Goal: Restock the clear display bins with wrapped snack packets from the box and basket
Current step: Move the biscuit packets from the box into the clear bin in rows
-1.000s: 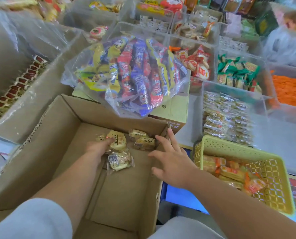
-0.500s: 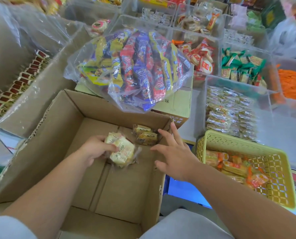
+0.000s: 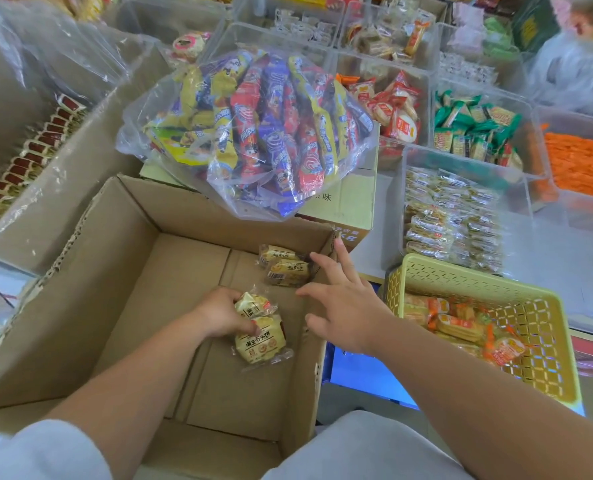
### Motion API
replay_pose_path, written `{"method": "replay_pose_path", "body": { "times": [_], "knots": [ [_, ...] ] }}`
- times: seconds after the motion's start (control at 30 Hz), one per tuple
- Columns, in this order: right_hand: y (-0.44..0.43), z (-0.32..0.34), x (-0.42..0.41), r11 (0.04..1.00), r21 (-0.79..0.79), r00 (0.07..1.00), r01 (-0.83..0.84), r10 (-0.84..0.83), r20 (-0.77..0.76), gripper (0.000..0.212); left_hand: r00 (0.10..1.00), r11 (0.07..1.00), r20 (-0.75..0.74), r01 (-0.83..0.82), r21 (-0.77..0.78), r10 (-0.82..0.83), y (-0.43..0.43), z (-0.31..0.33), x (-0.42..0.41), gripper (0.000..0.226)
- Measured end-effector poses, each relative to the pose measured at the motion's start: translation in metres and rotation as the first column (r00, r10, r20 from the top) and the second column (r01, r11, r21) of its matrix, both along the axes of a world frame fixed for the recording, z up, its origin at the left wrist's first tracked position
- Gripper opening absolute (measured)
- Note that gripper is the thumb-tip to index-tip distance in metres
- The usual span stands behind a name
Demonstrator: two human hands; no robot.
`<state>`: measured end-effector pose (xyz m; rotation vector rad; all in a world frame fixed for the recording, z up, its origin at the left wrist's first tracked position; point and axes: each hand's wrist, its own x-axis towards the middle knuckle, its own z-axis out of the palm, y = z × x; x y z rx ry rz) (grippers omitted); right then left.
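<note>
An open cardboard box lies in front of me. Inside it, my left hand grips a bunch of yellow wrapped snack packets lifted off the box floor. Two more yellow packets lie in the box's far right corner. My right hand hovers with fingers spread over the box's right wall, close to those two packets, holding nothing. A yellow plastic basket with orange-wrapped packets stands to the right. Beyond it a clear display bin holds several clear-wrapped packets.
A big clear bag of colourful snack sticks rests on a closed carton behind the box. More clear bins with red, green and orange snacks fill the back right. A plastic-lined carton of brown packets stands at left.
My left hand gathered the yellow packets from the box floor and lifted them back toward me. My right hand stayed spread above the box's right wall. The view shifted slightly.
</note>
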<state>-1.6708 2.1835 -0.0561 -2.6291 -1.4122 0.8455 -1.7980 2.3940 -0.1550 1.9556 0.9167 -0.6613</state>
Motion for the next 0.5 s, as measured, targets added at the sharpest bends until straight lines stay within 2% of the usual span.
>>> {"method": "replay_pose_path", "body": {
  "times": [0.17,0.3,0.5],
  "knots": [
    [0.001,0.0,0.001,1.0,-0.002,1.0,-0.006,0.006,-0.004,0.049,1.0,1.0,-0.01,-0.015,-0.011,0.015,-0.009,0.005,0.0,0.043],
    [0.0,-0.002,0.002,1.0,0.005,1.0,-0.013,0.013,-0.005,0.049,0.987,0.979,-0.004,-0.16,-0.124,0.161,-0.015,0.007,-0.006,0.04],
    [-0.004,-0.01,0.007,0.998,0.045,0.999,-0.035,0.035,-0.01,0.049,0.893,0.892,0.088,-0.427,-0.15,0.442,-0.017,0.03,-0.025,0.032]
  ]
}}
